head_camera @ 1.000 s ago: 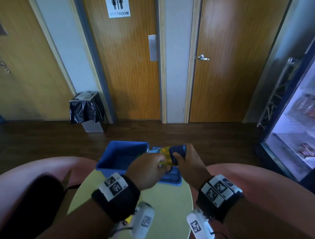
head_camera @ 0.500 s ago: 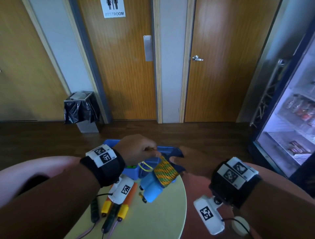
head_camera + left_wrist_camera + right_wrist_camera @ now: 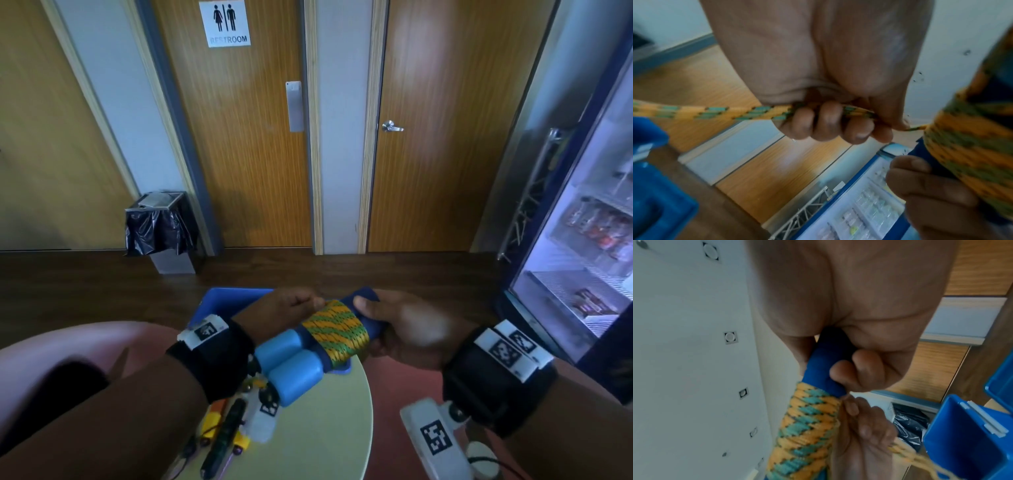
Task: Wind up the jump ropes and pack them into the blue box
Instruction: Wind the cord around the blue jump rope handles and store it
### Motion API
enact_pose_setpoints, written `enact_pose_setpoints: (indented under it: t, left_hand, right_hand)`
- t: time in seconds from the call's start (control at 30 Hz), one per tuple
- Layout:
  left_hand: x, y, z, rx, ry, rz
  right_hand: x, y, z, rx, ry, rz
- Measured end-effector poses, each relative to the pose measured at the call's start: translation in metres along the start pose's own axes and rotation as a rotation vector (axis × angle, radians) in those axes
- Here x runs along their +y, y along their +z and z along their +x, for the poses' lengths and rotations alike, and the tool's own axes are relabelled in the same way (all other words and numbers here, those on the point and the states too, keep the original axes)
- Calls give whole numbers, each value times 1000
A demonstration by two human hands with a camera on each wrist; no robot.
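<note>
We're mid-wind here: our right hand (image 3: 407, 329) has its fingers wrapped round the two blue handles (image 3: 291, 363), and our left hand (image 3: 284, 308) pinches the loose yellow-green rope (image 3: 715, 111) taut, above the worktop (image 3: 329, 428). Next, tuck the tail, then drop it in the one blue box (image 3: 233, 299) behind. More ropes (image 3: 222, 431) wait, count unclear.

Braided cloth rope (image 3: 337, 332), glossy plastic blue box (image 3: 962, 434), wood-grain doors (image 3: 239, 137)
</note>
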State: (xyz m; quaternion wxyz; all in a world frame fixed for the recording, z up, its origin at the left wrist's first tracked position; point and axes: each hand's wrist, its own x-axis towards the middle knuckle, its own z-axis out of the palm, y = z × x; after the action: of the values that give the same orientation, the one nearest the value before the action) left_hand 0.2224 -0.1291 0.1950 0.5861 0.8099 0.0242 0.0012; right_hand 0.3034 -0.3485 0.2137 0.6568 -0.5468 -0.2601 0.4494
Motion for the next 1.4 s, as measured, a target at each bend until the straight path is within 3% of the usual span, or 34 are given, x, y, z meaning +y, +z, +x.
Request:
enact_pose_setpoints:
  t: [0.1,0.2,0.27,0.43,0.63,0.73,1.03,1.2,1.3,1.4]
  left_hand:
    - [-35,15,-4,136,-164,-556]
    - [-35,48,-6,323,-93,-783]
    - [-20,69,-8,345,-46,-807]
    - [2,80,-16,409,-1,-611]
    - [-3,70,-22,508,141,-83]
    - [-10,74,-22,562,113,38]
    - [-12,83,-30,355,13,41]
    - [-3,81,-36,209,-117,-153]
    - [-3,72,-38,151,-146,-42]
    - [-1,49,-34,95,-77,242]
  right_hand:
    - [0,9,2,-14,-43,148]
    - [0,19,7,38,-107,269]
    - [2,25,12,132,-155,286]
    - [15,34,29,363,-224,196]
    - [21,46,38,497,-220,106]
    - [25,47,45,586,-214,107]
    - [44,38,61,847,-161,-95]
    - [43,30,59,935,-225,-298]
    - [47,15,54,885,-277,-524]
    - [53,8,50,656,-200,-872]
